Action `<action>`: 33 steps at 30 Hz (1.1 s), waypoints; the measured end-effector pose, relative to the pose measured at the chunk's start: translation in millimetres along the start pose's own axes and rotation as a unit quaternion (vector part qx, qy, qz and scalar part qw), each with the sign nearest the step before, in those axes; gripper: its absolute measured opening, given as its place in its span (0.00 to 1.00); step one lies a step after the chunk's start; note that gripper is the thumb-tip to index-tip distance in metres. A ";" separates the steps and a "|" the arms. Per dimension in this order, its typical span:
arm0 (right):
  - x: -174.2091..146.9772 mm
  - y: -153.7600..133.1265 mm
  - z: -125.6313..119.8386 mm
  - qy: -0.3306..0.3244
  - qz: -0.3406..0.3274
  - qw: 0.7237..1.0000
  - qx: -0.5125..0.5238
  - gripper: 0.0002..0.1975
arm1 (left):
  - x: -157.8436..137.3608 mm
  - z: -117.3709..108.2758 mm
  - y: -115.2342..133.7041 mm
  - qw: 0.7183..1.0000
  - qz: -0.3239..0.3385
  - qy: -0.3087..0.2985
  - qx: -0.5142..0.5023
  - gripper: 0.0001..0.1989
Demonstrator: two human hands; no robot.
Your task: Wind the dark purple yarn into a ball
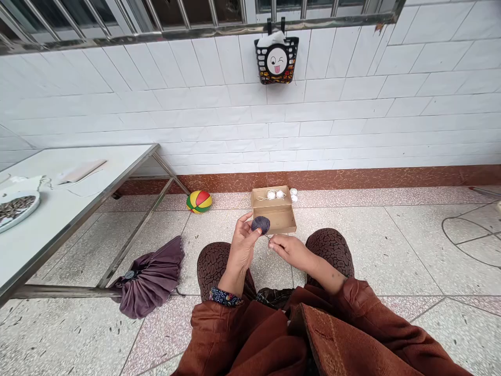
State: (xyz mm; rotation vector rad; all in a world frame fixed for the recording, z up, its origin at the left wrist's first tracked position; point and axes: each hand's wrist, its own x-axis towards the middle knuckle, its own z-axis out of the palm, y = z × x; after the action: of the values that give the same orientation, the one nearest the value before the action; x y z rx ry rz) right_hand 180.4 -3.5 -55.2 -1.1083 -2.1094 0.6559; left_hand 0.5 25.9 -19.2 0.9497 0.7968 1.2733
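Observation:
My left hand (243, 241) holds a dark purple-grey ball of yarn (261, 224) between thumb and fingers, in front of my knees. Just right of it, my right hand (287, 248) is closed in a pinch on a strand of yarn (268, 237) that runs from the ball. Behind the hands an open cardboard box (284, 219) lies on the floor. White yarn balls (275, 194) rest in its far part, and more white balls (294, 195) sit just outside its right side.
At left stands a white table (105, 177) with a metal frame, bearing a plate (23, 209) of dark dried pieces. A folded purple umbrella (152, 277) and a colourful ball (199, 201) lie on the floor. A black basket (276, 57) hangs on the wall. A wire frame (469, 241) lies right.

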 end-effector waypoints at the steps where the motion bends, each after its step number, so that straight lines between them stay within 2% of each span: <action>1: -2.2 -4.9 -0.6 -0.015 -0.020 1.000 -0.014 0.11 | 1.6 -1.6 -2.6 1.000 0.002 0.018 0.016 0.29; 3: -3.9 -16.2 -7.0 -0.027 -0.056 0.998 -0.032 0.09 | 3.4 -3.7 -7.1 0.998 0.009 0.033 0.053 0.30; 5: -2.9 -28.1 -19.0 -0.015 -0.077 0.996 -0.035 0.09 | 3.1 -4.4 -9.4 0.995 0.013 0.023 0.093 0.31; 8: 3.5 -41.7 -42.2 0.021 -0.098 0.995 -0.019 0.09 | -0.2 -2.4 -8.1 0.988 0.014 -0.016 0.152 0.33; 10: 11.3 -43.8 -56.9 0.044 -0.110 0.993 -0.014 0.11 | -3.9 0.3 -5.4 0.982 0.006 -0.066 0.179 0.36; 14: 30.1 -29.2 -70.9 0.090 -0.103 0.991 -0.012 0.13 | -12.3 5.4 0.8 0.968 -0.010 -0.178 0.179 0.39; 18: 35.3 -5.7 -55.1 0.115 -0.050 0.992 0.013 0.11 | -17.3 7.1 7.8 0.969 -0.018 -0.226 0.094 0.40; 21: 25.1 5.1 -32.7 0.094 -0.013 0.995 0.024 0.11 | -17.2 6.6 11.8 0.979 -0.015 -0.197 0.039 0.37; 25: 6.9 6.0 -13.1 0.054 0.012 0.998 0.004 0.10 | -12.1 5.2 9.4 0.994 -0.017 -0.106 0.027 0.28; 29: -3.0 -5.0 -15.3 0.004 -0.017 1.000 -0.013 0.10 | -5.0 1.9 0.3 0.998 -0.004 -0.008 0.060 0.25; 33: -4.9 -22.2 -31.2 -0.003 -0.056 0.998 -0.013 0.10 | -3.0 -0.8 -4.4 0.986 -0.008 -0.001 0.166 0.28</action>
State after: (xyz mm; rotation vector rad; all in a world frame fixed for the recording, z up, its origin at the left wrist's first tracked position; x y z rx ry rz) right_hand 194.1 -15.2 -21.0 -0.9945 -2.1737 0.5814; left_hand 1.2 22.9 -23.6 1.2069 1.0337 1.1449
